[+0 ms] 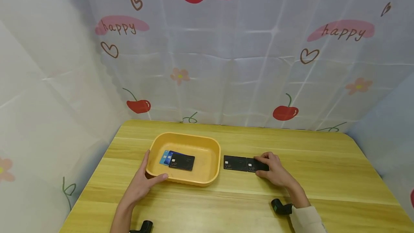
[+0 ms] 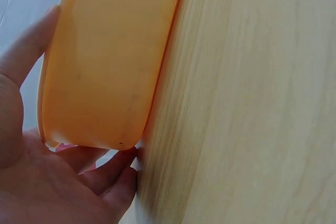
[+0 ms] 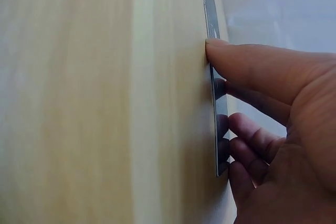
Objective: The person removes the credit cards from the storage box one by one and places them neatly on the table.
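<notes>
A yellow plastic bin (image 1: 203, 143) stands on the left half of the table. My left hand (image 1: 141, 184) holds its left end, thumb along the near rim and fingers around the side; the left wrist view shows the bin's wall (image 2: 105, 66) between them. Inside the bin, a black VIP card (image 1: 182, 162) overlaps blue cards (image 1: 164, 156). To the bin's right, a black card (image 1: 235, 163) lies flat. Beside it, end to end, is another black VIP card (image 1: 253, 165). My right hand (image 1: 274, 170) pinches this card by its long edges, covering its right part.
The wood-grain table (image 1: 207, 211) meets a patterned curtain (image 1: 226, 82) along its back edge. More curtain hangs at the left and right sides. Black wrist devices (image 1: 280, 207) sit near both wrists.
</notes>
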`<action>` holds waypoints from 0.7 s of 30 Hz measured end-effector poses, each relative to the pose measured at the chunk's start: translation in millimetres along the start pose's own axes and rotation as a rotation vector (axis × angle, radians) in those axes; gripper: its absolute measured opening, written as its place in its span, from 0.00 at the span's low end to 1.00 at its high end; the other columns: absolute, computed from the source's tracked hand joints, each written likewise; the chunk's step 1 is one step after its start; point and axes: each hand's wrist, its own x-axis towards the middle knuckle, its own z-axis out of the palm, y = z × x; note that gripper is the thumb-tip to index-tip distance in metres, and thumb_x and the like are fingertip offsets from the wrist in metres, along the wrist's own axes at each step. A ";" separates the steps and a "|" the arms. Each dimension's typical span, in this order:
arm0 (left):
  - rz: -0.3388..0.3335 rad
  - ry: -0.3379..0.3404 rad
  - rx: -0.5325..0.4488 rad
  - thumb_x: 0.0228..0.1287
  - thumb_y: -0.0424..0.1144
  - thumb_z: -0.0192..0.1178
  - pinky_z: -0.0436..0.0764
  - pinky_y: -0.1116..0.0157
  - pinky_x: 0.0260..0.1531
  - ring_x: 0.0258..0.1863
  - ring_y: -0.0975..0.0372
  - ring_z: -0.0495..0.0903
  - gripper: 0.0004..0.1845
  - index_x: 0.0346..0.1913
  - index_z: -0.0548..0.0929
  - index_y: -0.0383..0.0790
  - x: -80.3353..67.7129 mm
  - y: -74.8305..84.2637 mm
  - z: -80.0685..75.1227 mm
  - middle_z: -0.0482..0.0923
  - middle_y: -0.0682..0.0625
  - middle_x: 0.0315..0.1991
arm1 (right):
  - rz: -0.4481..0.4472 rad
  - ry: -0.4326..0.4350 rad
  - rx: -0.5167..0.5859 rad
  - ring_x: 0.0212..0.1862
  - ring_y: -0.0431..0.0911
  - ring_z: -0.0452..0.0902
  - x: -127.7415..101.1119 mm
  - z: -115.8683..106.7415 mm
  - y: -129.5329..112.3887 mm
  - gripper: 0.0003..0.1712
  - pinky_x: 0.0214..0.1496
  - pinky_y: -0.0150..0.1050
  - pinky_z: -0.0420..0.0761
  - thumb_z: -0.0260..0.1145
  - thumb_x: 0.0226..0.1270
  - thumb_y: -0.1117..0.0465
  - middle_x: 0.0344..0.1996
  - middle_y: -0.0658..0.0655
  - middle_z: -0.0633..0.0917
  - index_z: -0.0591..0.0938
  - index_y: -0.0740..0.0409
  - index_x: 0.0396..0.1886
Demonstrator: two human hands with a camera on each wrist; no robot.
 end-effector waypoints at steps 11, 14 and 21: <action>0.004 0.000 0.011 0.60 0.47 0.71 0.48 0.41 0.69 0.75 0.42 0.42 0.62 0.79 0.30 0.54 -0.3 -0.9 0.2 0.33 0.37 0.78 | -0.007 -0.002 -0.004 0.54 0.59 0.60 -1.7 0.3 0.3 0.28 0.53 0.56 0.66 0.72 0.63 0.62 0.50 0.60 0.71 0.78 0.67 0.62; 0.002 0.002 0.005 0.60 0.47 0.71 0.49 0.41 0.69 0.75 0.42 0.43 0.62 0.79 0.30 0.54 -0.1 -0.7 0.1 0.33 0.37 0.78 | -0.005 0.002 -0.004 0.55 0.59 0.60 -1.4 1.2 0.9 0.28 0.54 0.57 0.66 0.72 0.63 0.62 0.51 0.61 0.71 0.78 0.67 0.62; -0.002 0.002 0.013 0.60 0.48 0.71 0.48 0.40 0.69 0.75 0.42 0.42 0.62 0.79 0.30 0.54 0.2 0.2 -0.1 0.33 0.38 0.78 | 0.003 0.007 0.002 0.57 0.62 0.59 -1.2 2.1 0.7 0.29 0.55 0.60 0.65 0.72 0.63 0.62 0.52 0.63 0.71 0.77 0.68 0.62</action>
